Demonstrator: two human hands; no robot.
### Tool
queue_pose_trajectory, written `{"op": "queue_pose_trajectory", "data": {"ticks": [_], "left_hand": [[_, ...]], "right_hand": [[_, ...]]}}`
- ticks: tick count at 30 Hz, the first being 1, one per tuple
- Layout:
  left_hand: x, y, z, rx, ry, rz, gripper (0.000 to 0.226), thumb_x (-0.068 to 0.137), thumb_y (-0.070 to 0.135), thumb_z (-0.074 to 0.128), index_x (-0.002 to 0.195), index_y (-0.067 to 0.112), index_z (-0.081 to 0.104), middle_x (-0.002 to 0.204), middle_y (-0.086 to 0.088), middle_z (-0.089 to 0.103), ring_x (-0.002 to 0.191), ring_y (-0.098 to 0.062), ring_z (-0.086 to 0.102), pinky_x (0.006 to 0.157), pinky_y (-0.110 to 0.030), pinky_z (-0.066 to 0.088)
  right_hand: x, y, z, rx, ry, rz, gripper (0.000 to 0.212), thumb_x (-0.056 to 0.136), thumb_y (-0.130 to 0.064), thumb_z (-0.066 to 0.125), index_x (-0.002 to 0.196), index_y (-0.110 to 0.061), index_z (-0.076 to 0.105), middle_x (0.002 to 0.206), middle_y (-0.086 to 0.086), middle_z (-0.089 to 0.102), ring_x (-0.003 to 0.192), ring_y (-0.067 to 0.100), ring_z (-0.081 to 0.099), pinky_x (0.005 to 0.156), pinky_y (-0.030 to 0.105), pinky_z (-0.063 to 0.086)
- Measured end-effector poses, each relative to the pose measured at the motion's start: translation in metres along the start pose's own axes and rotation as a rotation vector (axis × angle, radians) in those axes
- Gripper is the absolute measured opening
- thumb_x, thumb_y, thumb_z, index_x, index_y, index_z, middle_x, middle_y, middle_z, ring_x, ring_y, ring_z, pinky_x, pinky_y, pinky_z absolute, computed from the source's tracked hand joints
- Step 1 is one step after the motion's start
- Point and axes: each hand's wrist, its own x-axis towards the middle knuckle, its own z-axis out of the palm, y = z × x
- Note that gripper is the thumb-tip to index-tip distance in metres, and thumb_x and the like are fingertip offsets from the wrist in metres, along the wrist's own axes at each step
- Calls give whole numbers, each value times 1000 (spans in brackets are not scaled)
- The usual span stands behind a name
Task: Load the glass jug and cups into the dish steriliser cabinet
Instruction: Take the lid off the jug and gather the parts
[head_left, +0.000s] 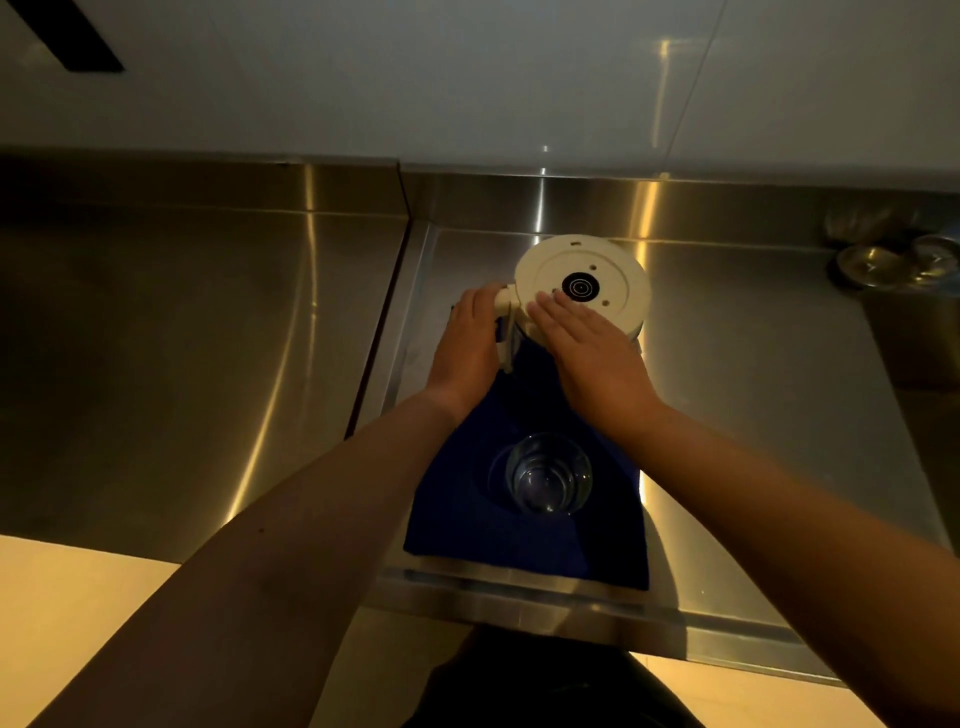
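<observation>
A stainless steel counter ran along a pale tiled wall, lit dim and yellowish, with a dark blue cloth spread on its recessed part. The jug stood upside down at the 12 o'clock end of that cloth, its cream base with the black round contact facing up at me. My left hand was at the jug's 9 o'clock side, fingers curled round its white handle. My right hand lay flat on the upturned base from 6 o'clock, fingers straight and together, pressing rather than gripping. A clear glass cup sat on the cloth at 6 o'clock from the jug, between my forearms, apart from both hands. Far off at 3 o'clock, near the counter's back edge, stood a small cluster of more glass cups, too dim for me to count.
</observation>
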Motion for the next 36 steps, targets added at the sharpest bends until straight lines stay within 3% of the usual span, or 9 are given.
{"op": "queue_pose_trajectory", "data": {"ticks": [3, 5, 9, 15, 19, 23, 27, 32, 36], "left_hand": [[8, 14, -11, 32, 21, 95, 45, 86, 26, 53, 128, 12, 46, 123, -11, 48, 108, -21, 48, 90, -35, 47], [17, 22, -19, 86, 57, 174, 43, 88, 20, 61, 127, 9, 47, 122, -12, 51, 108, -22, 49, 90, -33, 45], [28, 28, -34, 200, 33, 338, 38, 90, 8, 59, 126, 2, 50, 122, -16, 55, 112, -26, 49, 96, -31, 40], [33, 33, -32, 214, 22, 384, 35, 92, 4, 54, 127, 0, 51, 123, -17, 55, 115, -27, 50, 98, -30, 39], [36, 41, -26, 166, 42, 355, 40, 91, 1, 53, 131, 1, 48, 129, -16, 54, 121, -25, 48, 106, -30, 33], [38, 39, -27, 154, 27, 311, 45, 94, 3, 50, 138, 2, 39, 144, -16, 40, 134, -25, 35, 114, -30, 20], [31, 25, -30, 181, -20, 278, 54, 95, 8, 48, 144, 13, 29, 150, -15, 29, 142, -27, 20, 116, -45, 16], [21, 10, -27, 107, 24, 119, 48, 96, 15, 49, 142, 13, 35, 137, -18, 39, 122, -29, 41, 100, -46, 40], [24, 13, -26, 68, 13, 113, 42, 97, 26, 45, 137, 17, 40, 126, -15, 43, 110, -24, 44, 91, -41, 45]], "right_hand": [[-4, 7, -9, 95, 122, 12, 63, 80, 5, 64, 138, -3, 41, 143, 17, 41, 132, 32, 39, 105, 45, 34], [-5, 10, -12, 121, 185, 3, 61, 84, 0, 62, 140, -4, 38, 145, 16, 39, 130, 33, 41, 100, 43, 39], [-6, 3, -8, 161, 229, -24, 67, 85, 1, 61, 144, -4, 29, 151, 15, 28, 126, 35, 44, 90, 30, 38], [-4, 0, -6, 234, 270, 49, 63, 88, 1, 57, 143, 0, 27, 150, 20, 25, 132, 34, 37, 101, 40, 37], [12, 9, -15, 168, 243, 10, 59, 90, -2, 56, 142, 2, 29, 149, 22, 27, 139, 32, 24, 108, 48, 34], [20, 17, -18, 100, 155, -52, 64, 91, -4, 55, 147, -5, 23, 153, 16, 19, 140, 28, 23, 106, 44, 38], [14, 21, -20, 90, 180, -69, 69, 86, 1, 61, 145, -3, 26, 151, 20, 23, 135, 34, 30, 101, 43, 42], [14, 20, -22, 93, 207, -40, 68, 83, 2, 63, 142, -3, 30, 149, 21, 27, 134, 35, 31, 100, 49, 43], [36, 17, -23, -49, 208, -158, 62, 80, 0, 66, 137, 0, 41, 145, 24, 35, 136, 39, 28, 111, 48, 24]]}}
